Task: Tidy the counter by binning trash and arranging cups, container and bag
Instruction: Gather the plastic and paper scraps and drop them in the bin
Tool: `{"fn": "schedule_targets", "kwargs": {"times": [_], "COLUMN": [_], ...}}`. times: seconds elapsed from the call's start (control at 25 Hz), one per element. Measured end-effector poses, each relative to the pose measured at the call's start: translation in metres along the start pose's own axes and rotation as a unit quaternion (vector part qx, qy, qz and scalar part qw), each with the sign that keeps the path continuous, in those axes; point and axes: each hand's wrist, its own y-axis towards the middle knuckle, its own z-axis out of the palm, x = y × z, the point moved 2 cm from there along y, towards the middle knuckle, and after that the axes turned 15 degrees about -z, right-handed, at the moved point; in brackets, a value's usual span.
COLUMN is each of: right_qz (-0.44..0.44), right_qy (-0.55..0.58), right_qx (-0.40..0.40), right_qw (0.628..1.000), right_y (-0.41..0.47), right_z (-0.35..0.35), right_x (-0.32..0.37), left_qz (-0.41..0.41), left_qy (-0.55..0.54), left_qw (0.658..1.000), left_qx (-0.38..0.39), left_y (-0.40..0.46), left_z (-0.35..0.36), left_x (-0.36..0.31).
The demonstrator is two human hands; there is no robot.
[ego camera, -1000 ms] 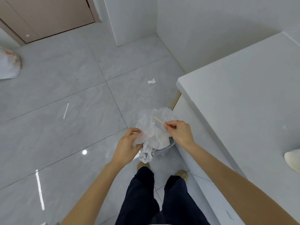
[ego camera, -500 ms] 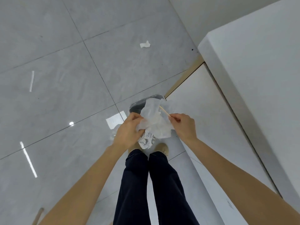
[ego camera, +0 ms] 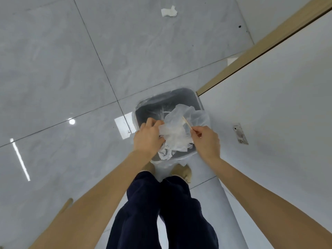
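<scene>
1. We are looking straight down at a grey bin (ego camera: 143,109) lined with a clear liner; it is standing on the tile floor (ego camera: 53,69), just beside a white cabinet (ego camera: 278,105).
2. We are holding a crumpled wad of clear plastic (ego camera: 177,133) directly over the bin's opening — above the rim, not yet inside.
3. Our left hand (ego camera: 148,137) is gripping the wad's left edge, fingers curled and clamped on the plastic.
4. Our right hand (ego camera: 206,139) is pinching a thin wooden stick (ego camera: 186,122) between thumb and fingertips; the stick is angling up and to the left across the plastic. Whether this hand is also gripping the plastic, we cannot tell.
5. A scrap of white paper (ego camera: 168,12) is lying on the floor well beyond the bin.
6. Our dark trousers (ego camera: 161,212) and tan shoes (ego camera: 181,172) are showing below the hands — the shoes are standing just beside the bin's near edge.
</scene>
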Motion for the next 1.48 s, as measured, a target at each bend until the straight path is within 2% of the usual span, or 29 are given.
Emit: {"fn": "schedule_targets", "kwargs": {"times": [0.32, 0.52, 0.68, 0.96, 1.24, 1.48], "right_qz": [0.004, 0.004, 0.016, -0.016, -0.125, -0.119], "right_qy": [0.019, -0.006, -0.012, -0.05, -0.134, -0.188], "right_qx": [0.019, 0.059, 0.106, 0.113, 0.146, 0.187], "right_qw": [1.0, 0.998, 0.994, 0.992, 0.972, 0.957], "right_y": [0.058, 0.081, 0.08, 0.051, 0.008, -0.03], "right_z": [0.057, 0.076, 0.083, 0.048, -0.015, -0.079], "right_x": [-0.033, -0.052, -0.058, -0.036, 0.023, 0.085], "left_qz": [0.003, -0.007, -0.007, 0.012, 0.023, 0.023], "left_qy": [0.013, 0.021, 0.021, 0.05, 0.072, 0.11], "left_qw": [1.0, 0.998, 0.994, 0.987, 0.991, 0.99], "left_qx": [0.027, 0.055, 0.107, 0.151, 0.112, 0.091], "left_y": [0.069, 0.092, 0.09, 0.045, -0.017, -0.073], "left_z": [0.043, 0.066, 0.07, 0.038, -0.027, -0.105], "left_x": [-0.008, -0.004, 0.003, 0.0, -0.015, -0.036]}}
